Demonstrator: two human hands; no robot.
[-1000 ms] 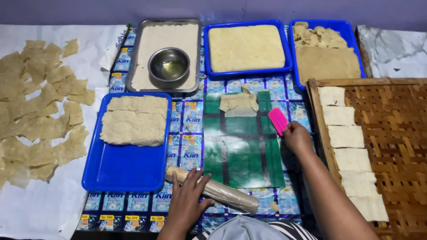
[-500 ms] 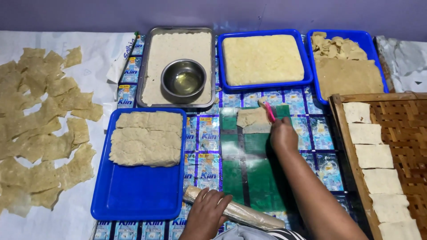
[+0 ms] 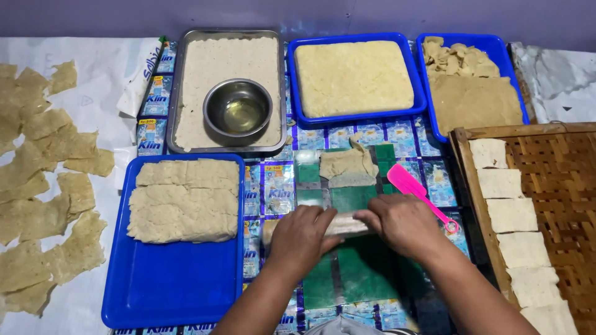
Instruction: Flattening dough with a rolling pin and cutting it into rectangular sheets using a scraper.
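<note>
Covering rolling pin (image 3: 340, 224) middle, hands (image 3: 302, 234) (image 3: 403, 224); ends barely visible.

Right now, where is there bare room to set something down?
The near half of the blue tray, below the dough slab, is bare. So is most of the woven rack, right of its white squares. The paper and far trays are crowded.

Pink spatula (image 3: 417, 190), green mat (image 3: 354, 273), blue tray (image 3: 174, 291)

single head cam, looks steeply down and forward over work mat (image 3: 347, 273), fairly close; forearms enter from bottom edge, wall strip across top of frame
</note>
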